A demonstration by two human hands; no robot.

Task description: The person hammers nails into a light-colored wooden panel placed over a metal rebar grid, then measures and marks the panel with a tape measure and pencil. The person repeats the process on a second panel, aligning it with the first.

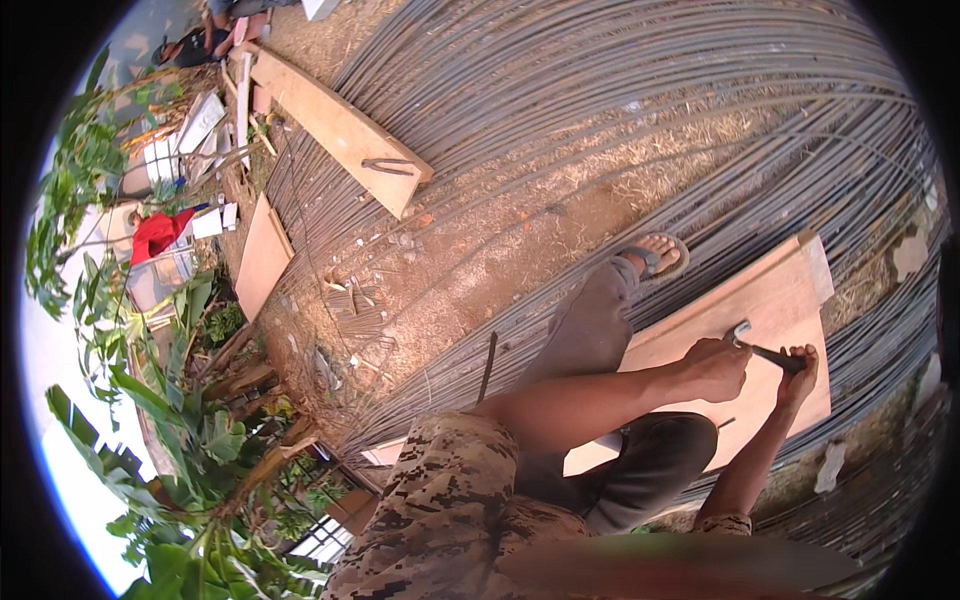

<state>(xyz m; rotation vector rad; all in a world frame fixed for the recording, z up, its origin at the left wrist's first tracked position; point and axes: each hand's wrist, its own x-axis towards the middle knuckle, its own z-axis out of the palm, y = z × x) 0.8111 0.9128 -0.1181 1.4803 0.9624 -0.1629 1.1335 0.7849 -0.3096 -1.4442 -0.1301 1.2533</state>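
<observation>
My right hand (797,375) is closed around the end of a hammer's black handle (773,357). The curved grey metal head (739,331) points away, beside my left hand (720,368). That left hand is a fist close to the head; whatever lies inside its fingers is hidden. Both hands are over a pale plywood board (690,335) resting by my bent legs. A small dark piece (727,423), too small to name, lies on the board.
Long steel bars (560,70) cover much of the ground. A plank (320,110) carries a bent dark metal piece (388,166), and another plywood panel (265,258) lies left of it. My sandalled foot (655,257) rests among bars. Other people (190,45) and green plants (180,440) are at the left.
</observation>
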